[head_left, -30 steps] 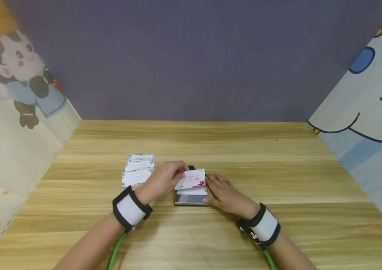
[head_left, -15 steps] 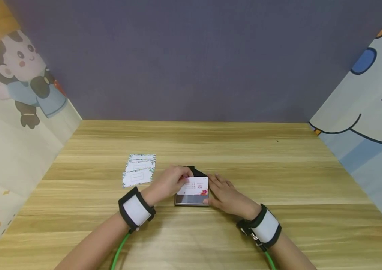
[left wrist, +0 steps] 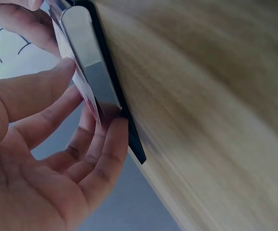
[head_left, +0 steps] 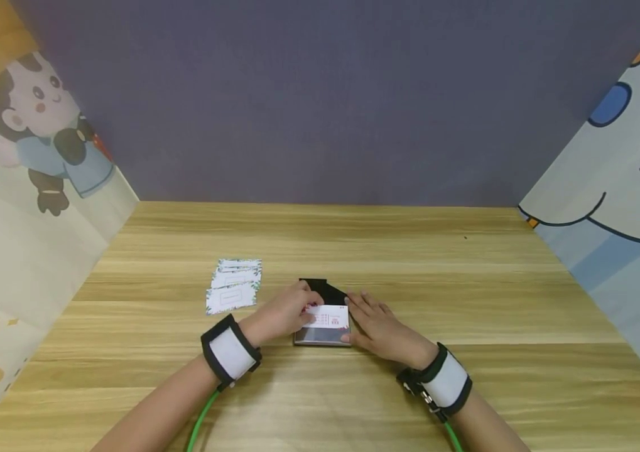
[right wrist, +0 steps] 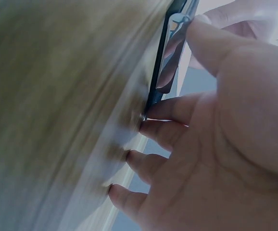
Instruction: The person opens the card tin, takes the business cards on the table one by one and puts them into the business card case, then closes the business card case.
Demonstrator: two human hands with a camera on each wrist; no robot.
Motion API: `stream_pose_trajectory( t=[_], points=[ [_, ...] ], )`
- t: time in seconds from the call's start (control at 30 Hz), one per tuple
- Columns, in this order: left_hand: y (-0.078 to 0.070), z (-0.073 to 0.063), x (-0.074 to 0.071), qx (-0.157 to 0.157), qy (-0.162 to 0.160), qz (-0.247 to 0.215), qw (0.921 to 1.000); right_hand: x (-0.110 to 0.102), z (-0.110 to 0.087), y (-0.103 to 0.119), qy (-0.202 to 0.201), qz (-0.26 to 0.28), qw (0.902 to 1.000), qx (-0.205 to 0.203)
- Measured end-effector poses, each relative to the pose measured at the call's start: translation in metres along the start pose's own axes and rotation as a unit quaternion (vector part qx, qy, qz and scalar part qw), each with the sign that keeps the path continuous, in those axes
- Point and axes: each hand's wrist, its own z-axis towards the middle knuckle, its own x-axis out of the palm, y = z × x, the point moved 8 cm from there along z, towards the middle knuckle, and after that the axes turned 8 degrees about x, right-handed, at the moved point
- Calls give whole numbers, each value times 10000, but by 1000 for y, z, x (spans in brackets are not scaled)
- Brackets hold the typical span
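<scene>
Shifted closer to me since a moment ago, the printed card (head_left: 331,317) lies over the shiny case (head_left: 320,337), pinched by my left hand (head_left: 280,312); my right hand (head_left: 384,331), fingers extended, touches the case's right side on the tabletop (head_left: 325,405).

White card (head_left: 329,317) with red print
</scene>
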Motion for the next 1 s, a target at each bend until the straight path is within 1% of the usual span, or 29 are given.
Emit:
stream_pose_trajectory(
  t=[0.13, 0.2, 0.37, 0.57, 0.63, 0.73, 0.83, 0.9, 1.0],
  points=[
    [-3, -1, 3, 63, 204, 1, 9998, 1, 0, 0, -9, -14, 10000, 0],
    [-4, -1, 3, 124, 250, 51, 9996, 1, 0, 1, -26, -20, 10000, -23],
    [-7, -2, 3, 270, 254, 119, 9992, 0, 0, 1, -30, -45, 10000, -46],
    [-7, -4, 4, 286, 254, 184, 9991, 2, 0, 0, 4, -53, 10000, -31],
    [-5, -6, 4, 242, 231, 160, 9993, 2, 0, 0, 16, -43, 10000, -31],
    [-1, -8, 1, 130, 112, 43, 9998, 2, 0, 0, 27, -15, 10000, -31],
    [5, -12, -5, 24, -109, 16, 9999, 2, 0, -1, 36, 7, 10000, -29],
    [10, -15, -10, -45, -291, 98, 9995, 2, 0, -1, 50, 9, 10000, -27],
    [19, -21, -16, -187, -466, 212, 9985, 3, 1, -1, 60, 16, 10000, -26]
  ],
)
